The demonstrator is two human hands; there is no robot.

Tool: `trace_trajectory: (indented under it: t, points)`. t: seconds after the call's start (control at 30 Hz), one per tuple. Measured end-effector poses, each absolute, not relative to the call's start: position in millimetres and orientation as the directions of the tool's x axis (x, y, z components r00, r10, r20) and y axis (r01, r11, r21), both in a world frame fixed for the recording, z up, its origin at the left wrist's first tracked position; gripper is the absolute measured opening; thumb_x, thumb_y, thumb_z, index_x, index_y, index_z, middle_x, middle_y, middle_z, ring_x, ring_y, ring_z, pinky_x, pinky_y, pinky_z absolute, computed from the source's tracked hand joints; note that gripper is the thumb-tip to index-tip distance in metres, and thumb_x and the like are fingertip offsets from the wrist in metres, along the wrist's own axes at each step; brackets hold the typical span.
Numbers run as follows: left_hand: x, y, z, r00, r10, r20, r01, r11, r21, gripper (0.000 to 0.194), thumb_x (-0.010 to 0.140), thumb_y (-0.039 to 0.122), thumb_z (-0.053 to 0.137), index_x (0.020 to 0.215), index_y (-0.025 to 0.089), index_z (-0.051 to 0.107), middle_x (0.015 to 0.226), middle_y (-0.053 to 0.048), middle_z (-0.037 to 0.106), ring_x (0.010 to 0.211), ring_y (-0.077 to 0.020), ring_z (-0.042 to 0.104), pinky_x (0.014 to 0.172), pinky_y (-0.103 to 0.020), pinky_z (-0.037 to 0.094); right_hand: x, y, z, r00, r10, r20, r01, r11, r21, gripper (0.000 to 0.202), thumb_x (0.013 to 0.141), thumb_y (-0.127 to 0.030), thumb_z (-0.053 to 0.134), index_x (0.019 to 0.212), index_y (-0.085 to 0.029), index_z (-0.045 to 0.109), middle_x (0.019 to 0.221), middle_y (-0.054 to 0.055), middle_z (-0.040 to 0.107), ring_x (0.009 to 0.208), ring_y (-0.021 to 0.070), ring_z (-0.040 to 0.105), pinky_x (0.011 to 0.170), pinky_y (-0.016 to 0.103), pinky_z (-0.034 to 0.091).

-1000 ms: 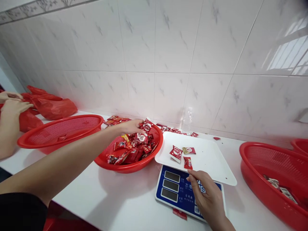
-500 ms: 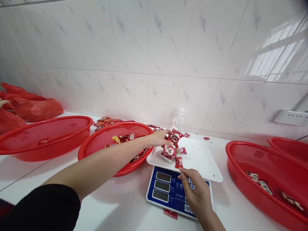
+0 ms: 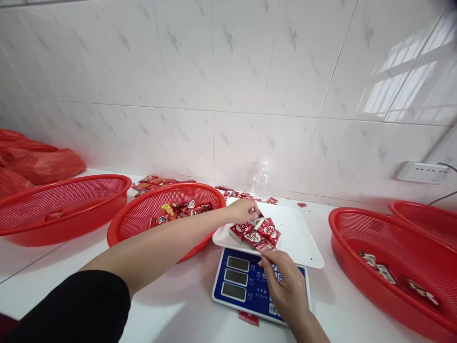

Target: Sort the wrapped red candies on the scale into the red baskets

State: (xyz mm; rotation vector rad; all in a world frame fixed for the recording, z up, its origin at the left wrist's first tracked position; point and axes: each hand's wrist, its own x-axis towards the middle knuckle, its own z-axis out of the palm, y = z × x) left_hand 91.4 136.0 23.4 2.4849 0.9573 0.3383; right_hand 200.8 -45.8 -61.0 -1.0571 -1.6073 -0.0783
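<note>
On the white tray (image 3: 300, 233) of a blue scale (image 3: 250, 290) lies a small pile of red and white packets (image 3: 253, 236). My left hand (image 3: 243, 211) reaches over the pile from the left, fingers curled together at its back edge; a small dark red packet shows at the fingertips. At the tray's front edge, my right hand (image 3: 285, 278) pinches the edge of a red packet (image 3: 264, 247) between thumb and finger. Beside the tray, under my left forearm, a red basket (image 3: 123, 214) holds several mixed packets (image 3: 185, 208).
Another red basket (image 3: 60, 228) and red bags (image 3: 43, 164) are at the left. Two red baskets (image 3: 360, 267) stand at the right, the nearer with a few packets. Loose packets (image 3: 153, 182) and a clear bottle (image 3: 263, 178) are by the wall. One red packet (image 3: 249, 318) pokes out under the scale.
The large packet my left hand held upright now lies on the pile, and the hand has lowered. More packets overlap on the tray. The view has shifted slightly.
</note>
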Motion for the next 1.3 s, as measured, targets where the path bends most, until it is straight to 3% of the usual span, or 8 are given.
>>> trace_trajectory:
  t: [0.13,0.3,0.4,0.57,0.8,1.07,1.3]
  points:
    - [94.3,128.8,14.5,0.786,0.614,0.070,0.546,-0.742,0.388,0.024,0.070,0.033,0.066,0.091,0.022,0.063,0.098,-0.004,0.062,0.097,-0.0239,0.056,0.086,-0.032,0.041,200.6,-44.4,-61.7,0.048,0.578,0.814,0.662,0.592,-0.460,0.022,0.087,-0.011,0.051,0.105,-0.021,0.059,0.080,0.003,0.064,0.073,0.0165,0.060,0.066,0.031,0.049]
    - [97.0,124.4,8.1,0.775,0.625,0.089,0.560,-0.746,0.362,0.042,0.076,0.044,0.060,0.112,0.022,0.056,0.113,-0.009,0.057,0.103,-0.0258,0.055,0.090,-0.035,0.042,200.2,-44.9,-60.1,0.047,0.583,0.811,0.664,0.589,-0.462,0.023,0.087,-0.010,0.052,0.105,-0.022,0.058,0.081,0.003,0.064,0.074,0.0166,0.060,0.067,0.032,0.049]
    - [98.6,121.1,4.8,0.740,0.663,0.113,0.584,-0.717,0.380,0.060,0.081,0.057,0.049,0.128,0.020,0.044,0.134,-0.013,0.045,0.122,-0.0281,0.043,0.100,-0.038,0.035,199.8,-45.7,-58.5,0.041,0.574,0.818,0.665,0.595,-0.452,0.023,0.087,-0.010,0.052,0.105,-0.022,0.058,0.079,0.002,0.064,0.072,0.0158,0.059,0.066,0.031,0.049]
    - [106.5,110.2,-0.2,0.739,0.669,0.074,0.599,-0.704,0.382,0.085,0.076,0.074,0.040,0.141,0.020,0.030,0.151,-0.015,0.021,0.139,-0.0325,0.016,0.109,-0.046,0.022,198.9,-45.1,-57.6,0.043,0.575,0.817,0.663,0.595,-0.454,0.023,0.087,-0.009,0.052,0.105,-0.023,0.058,0.080,0.002,0.065,0.074,0.0153,0.059,0.067,0.030,0.049]
    - [117.8,108.8,1.2,0.831,0.556,0.001,0.536,-0.803,0.259,0.091,0.071,0.078,0.040,0.142,0.022,0.030,0.151,-0.013,0.025,0.140,-0.0320,0.015,0.110,-0.050,0.013,199.0,-44.0,-58.7,0.045,0.574,0.818,0.670,0.590,-0.451,0.023,0.087,-0.010,0.051,0.104,-0.023,0.058,0.080,0.002,0.065,0.073,0.0156,0.059,0.067,0.030,0.050]
    - [112.2,108.1,9.7,0.836,0.547,-0.031,0.537,-0.806,0.249,0.101,0.065,0.083,0.041,0.145,0.024,0.022,0.154,-0.013,0.016,0.141,-0.0324,0.006,0.110,-0.054,0.008,198.3,-45.0,-58.1,0.041,0.595,0.803,0.659,0.588,-0.469,0.022,0.087,-0.010,0.051,0.104,-0.023,0.058,0.082,0.002,0.065,0.076,0.0156,0.060,0.068,0.029,0.050]
    - [111.2,97.2,4.8,0.877,0.479,-0.027,0.477,-0.864,0.158,0.087,0.072,0.082,0.029,0.137,0.025,0.040,0.152,-0.012,0.022,0.141,-0.0322,0.007,0.109,-0.057,0.004,197.4,-45.9,-59.6,0.035,0.585,0.811,0.672,0.587,-0.452,0.022,0.087,-0.011,0.051,0.104,-0.022,0.059,0.083,0.003,0.066,0.076,0.0159,0.061,0.069,0.030,0.051]
